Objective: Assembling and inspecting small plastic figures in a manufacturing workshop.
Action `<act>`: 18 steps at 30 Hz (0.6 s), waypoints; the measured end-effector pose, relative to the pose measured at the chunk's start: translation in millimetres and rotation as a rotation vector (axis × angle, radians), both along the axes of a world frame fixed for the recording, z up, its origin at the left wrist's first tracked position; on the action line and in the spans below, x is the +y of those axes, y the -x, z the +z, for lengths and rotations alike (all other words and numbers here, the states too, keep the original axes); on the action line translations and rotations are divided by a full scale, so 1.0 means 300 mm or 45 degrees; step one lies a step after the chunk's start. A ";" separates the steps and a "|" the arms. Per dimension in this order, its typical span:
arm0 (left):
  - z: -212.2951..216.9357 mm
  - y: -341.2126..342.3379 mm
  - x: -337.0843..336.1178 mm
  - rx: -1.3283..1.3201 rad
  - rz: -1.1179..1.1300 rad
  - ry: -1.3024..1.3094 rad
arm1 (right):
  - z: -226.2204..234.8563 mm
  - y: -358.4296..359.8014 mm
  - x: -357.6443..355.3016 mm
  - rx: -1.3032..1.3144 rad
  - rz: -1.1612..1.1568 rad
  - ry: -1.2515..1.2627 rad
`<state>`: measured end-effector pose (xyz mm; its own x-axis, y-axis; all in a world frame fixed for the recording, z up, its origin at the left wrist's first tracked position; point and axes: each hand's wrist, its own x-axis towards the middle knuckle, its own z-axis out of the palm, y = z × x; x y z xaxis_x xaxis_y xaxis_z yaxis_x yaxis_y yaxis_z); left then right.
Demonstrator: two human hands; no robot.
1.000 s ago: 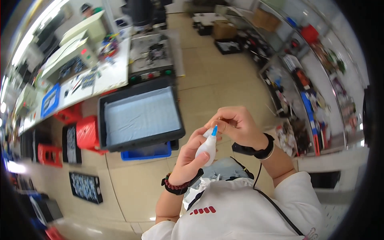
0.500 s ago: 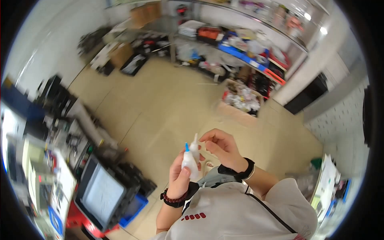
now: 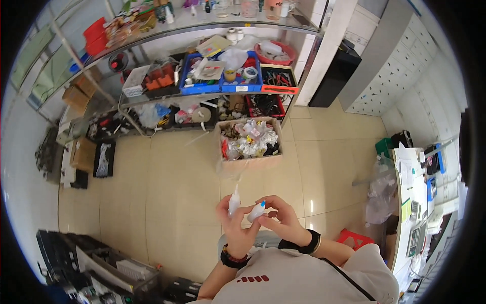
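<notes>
A small white squeeze bottle with a long pale nozzle [image 3: 233, 204] points upward in my left hand [image 3: 238, 234], whose fingers are closed around it. My right hand [image 3: 286, 222] pinches a second white squeeze bottle with a blue tip [image 3: 256, 212] between thumb and fingers. That bottle leans to the right, and my left fingertips reach close to its base; I cannot tell whether they touch it. Both hands are close together in front of my chest.
Ahead on the tiled floor stands a cardboard box [image 3: 251, 164] full of crumpled waste. Behind it, shelving holds blue trays [image 3: 201, 91] and a pink basin [image 3: 287, 57]. A desk with papers [image 3: 405, 169] is at right, near a red stool [image 3: 354, 238]. Equipment [image 3: 106, 266] stands lower left.
My right hand, empty before, now grips the blue-tipped bottle, which was in my left hand with the other one. My view has turned right toward the shelves and waste box.
</notes>
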<state>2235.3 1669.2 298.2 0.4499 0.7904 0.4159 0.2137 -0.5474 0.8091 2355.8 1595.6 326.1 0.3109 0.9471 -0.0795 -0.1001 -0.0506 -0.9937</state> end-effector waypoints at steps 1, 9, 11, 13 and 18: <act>-0.029 -0.038 0.066 0.004 -0.029 0.013 | -0.014 -0.011 0.050 -0.004 -0.073 0.047; 0.029 -0.289 0.526 0.042 -0.485 -0.048 | 0.016 -0.235 0.406 0.428 -0.422 -0.033; -0.003 -0.336 0.618 -0.055 -0.492 0.194 | 0.026 -0.322 0.452 0.404 -0.468 -0.032; -0.021 -0.380 0.700 -0.026 -0.461 0.287 | 0.048 -0.402 0.491 0.475 -0.522 -0.003; -0.113 -0.559 0.798 -0.057 -0.329 0.357 | 0.005 -0.680 0.576 0.437 -0.492 -0.055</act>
